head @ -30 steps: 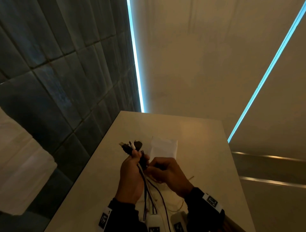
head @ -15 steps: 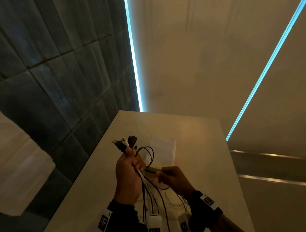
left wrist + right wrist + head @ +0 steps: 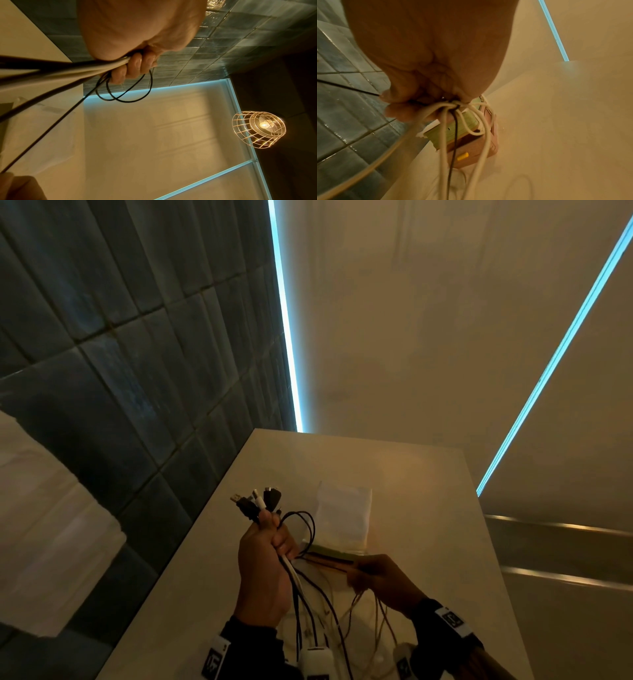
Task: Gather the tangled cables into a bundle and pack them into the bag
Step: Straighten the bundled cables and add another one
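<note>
My left hand (image 3: 265, 556) grips a bundle of black and white cables (image 3: 294, 573) upright over the table, with several plugs (image 3: 257, 503) sticking out above the fist. A black loop (image 3: 306, 525) stands out beside it, also seen as the black loop (image 3: 128, 93) under the curled fingers (image 3: 135, 67). My right hand (image 3: 375, 575), lower and to the right, grips white and dark cable strands (image 3: 453, 108). The rest of the cables hang toward me. The white bag (image 3: 344, 515) lies flat on the table beyond both hands.
The beige table (image 3: 428, 508) has a dark tiled wall (image 3: 120, 405) along its left edge and a drop on the right. A green pad on a brown box (image 3: 471, 136) lies under my right hand. White blocks (image 3: 315, 659) sit at the cable ends near me.
My right hand has pulled away from the left, to the right and toward me, drawing strands out. A black loop now stands beside the left fist, which moved slightly left.
</note>
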Motion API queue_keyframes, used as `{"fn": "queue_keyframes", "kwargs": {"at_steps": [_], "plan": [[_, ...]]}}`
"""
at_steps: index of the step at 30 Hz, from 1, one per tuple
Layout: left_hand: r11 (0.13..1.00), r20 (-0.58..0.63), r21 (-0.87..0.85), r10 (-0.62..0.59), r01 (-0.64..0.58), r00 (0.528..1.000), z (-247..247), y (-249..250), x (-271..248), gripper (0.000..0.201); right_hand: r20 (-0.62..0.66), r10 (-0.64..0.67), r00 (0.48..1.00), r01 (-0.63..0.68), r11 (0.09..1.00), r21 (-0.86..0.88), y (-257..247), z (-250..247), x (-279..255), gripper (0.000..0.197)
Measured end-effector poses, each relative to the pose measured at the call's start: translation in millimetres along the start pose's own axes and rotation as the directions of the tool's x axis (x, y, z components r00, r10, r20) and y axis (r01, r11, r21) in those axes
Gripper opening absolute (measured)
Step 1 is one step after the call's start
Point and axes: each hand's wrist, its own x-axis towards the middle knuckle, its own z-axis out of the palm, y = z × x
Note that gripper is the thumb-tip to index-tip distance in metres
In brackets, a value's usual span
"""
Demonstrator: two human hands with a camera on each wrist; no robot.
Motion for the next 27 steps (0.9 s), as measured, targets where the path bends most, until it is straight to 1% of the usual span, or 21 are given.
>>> {"fn": "queue_keyframes", "kwargs": {"at_steps": [2, 5, 7, 8, 9, 11, 13, 14, 16, 18, 21, 23, 24, 27], "plan": [[1.000, 0.001, 0.005, -0.001, 0.001, 1.000, 1, 0, -1, 0.033, -0.043, 0.018, 0.999, -0.019, 0.999, -0.030, 4, -4, 1, 0.020], [1.000, -0.003, 0.021, -0.018, 0.018, 1.000, 4, -4, -3, 0.034, -0.102, 0.005, 0.995, -0.020, 0.989, -0.144, 6, -6, 0, 0.023], [0.998, 0.003, 0.065, -0.020, 0.020, 1.000, 5, -5, -2, 0.034, -0.142, 0.006, 0.990, -0.035, 0.980, -0.198, 2, -3, 0, 0.023], [0.994, 0.013, 0.112, -0.015, 0.014, 1.000, 5, -5, -1, 0.034, -0.182, 0.013, 0.983, -0.051, 0.978, -0.204, -2, -2, 0, 0.022], [0.986, 0.016, 0.169, -0.012, 0.009, 1.000, 6, -5, -2, 0.034, -0.236, 0.020, 0.971, -0.067, 0.979, -0.192, -8, -2, -1, 0.021], [0.965, -0.004, 0.262, -0.008, 0.008, 1.000, 7, -8, -2, 0.034, -0.353, 0.020, 0.936, -0.059, 0.993, -0.098, -26, -2, -4, 0.019], [0.948, -0.026, 0.317, -0.012, 0.020, 1.000, 10, -13, -5, 0.031, -0.418, -0.019, 0.908, 0.037, 0.999, 0.035, -54, 2, -6, 0.017], [0.942, -0.026, 0.335, -0.021, 0.028, 0.999, 12, -16, -6, 0.029, -0.426, -0.064, 0.903, 0.101, 0.993, 0.065, -70, 4, -7, 0.016], [0.930, -0.014, 0.365, -0.047, 0.049, 0.999, 17, -22, -10, 0.027, -0.387, -0.174, 0.905, 0.204, 0.978, 0.038, -96, 11, -9, 0.014], [0.938, 0.014, 0.340, -0.078, 0.069, 0.997, 22, -22, -14, 0.027, -0.308, -0.236, 0.921, 0.261, 0.964, 0.041, -110, 16, -10, 0.012], [0.975, 0.086, 0.176, -0.150, 0.134, 0.985, 27, -16, -17, 0.027, -0.199, -0.240, 0.950, 0.269, 0.954, 0.134, -113, 18, -16, 0.008], [0.984, 0.110, 0.096, -0.162, 0.152, 0.981, 27, -15, -14, 0.028, -0.137, -0.245, 0.960, 0.258, 0.963, 0.081, -109, 16, -20, 0.003], [0.987, 0.109, 0.063, -0.157, 0.150, 0.982, 26, -14, -12, 0.028, -0.121, -0.247, 0.961, 0.254, 0.966, 0.051, -106, 15, -22, 0.004], [0.991, 0.090, -0.036, -0.127, 0.130, 0.988, 24, -15, -8, 0.030, -0.150, -0.261, 0.954, 0.254, 0.965, -0.060, -98, 8, -27, 0.014]]}}
